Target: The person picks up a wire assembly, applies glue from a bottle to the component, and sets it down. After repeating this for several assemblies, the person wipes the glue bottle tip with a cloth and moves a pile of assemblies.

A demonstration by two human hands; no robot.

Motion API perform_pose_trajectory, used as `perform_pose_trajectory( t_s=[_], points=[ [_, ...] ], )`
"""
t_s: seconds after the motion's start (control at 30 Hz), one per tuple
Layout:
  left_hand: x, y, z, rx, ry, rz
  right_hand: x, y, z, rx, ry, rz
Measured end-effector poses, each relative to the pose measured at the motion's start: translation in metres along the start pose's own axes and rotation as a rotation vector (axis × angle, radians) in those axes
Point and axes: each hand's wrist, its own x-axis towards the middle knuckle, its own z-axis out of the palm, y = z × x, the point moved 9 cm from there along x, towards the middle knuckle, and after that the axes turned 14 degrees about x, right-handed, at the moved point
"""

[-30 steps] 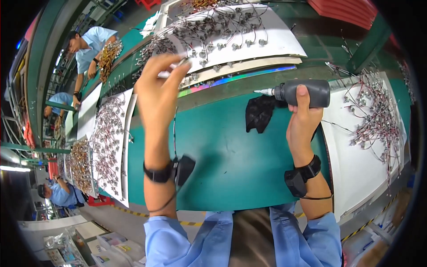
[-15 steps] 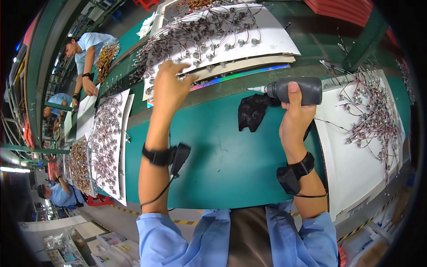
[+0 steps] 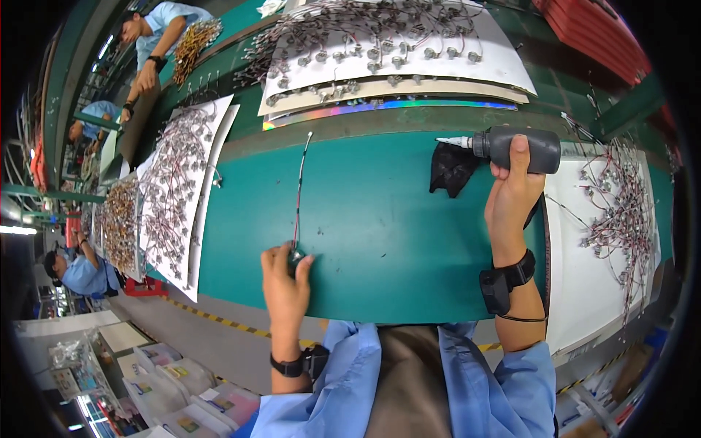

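Nearest us, our left hand [image 3: 286,286] has its fingers curled round one small wired part [image 3: 295,257] at the near side of the green mat [image 3: 380,212]; its one lead [image 3: 299,190] runs away from us to a pale tip. We judge the step in hand to be steadying this part. On the right, our right hand [image 3: 511,201] grips one dark grey bottle [image 3: 544,152], its single white nozzle [image 3: 456,141] pointing left; the next move seems to call for a firm hold on the part and a controlled nozzle. We count two black wristbands [image 3: 511,279], one on each wrist. Below the nozzle in view is one crumpled black cloth [image 3: 450,174]; whether they touch, we cannot tell. Around the mat we count three groups of parts, on a right sheet [image 3: 573,299], a left sheet [image 3: 184,271] and a far sheet [image 3: 505,73], too many and tangled to count singly. Beyond, at the left, we make out at least three co-workers [image 3: 175,22] in blue.
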Motion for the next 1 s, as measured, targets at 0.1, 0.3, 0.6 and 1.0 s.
perform_pose_trajectory(
  t_s=[0.1, 0.3, 0.6, 1.0],
  points=[
    [-0.001, -0.002, 0.003, -0.026, 0.024, 0.035, -0.004, 0.001, 0.003, 0.008, -0.030, 0.009],
    [0.013, -0.018, 0.025, -0.540, -0.264, -0.297, -0.005, 0.001, 0.007, 0.010, -0.079, 0.018],
    [0.034, 0.014, 0.035, -1.011, -0.409, -0.238, -0.005, 0.005, 0.012, 0.068, -0.142, 0.025],
    [0.032, -0.003, 0.026, -1.042, -0.258, -0.288, -0.015, 0.003, 0.022, 0.115, -0.240, 0.069]
  ],
)
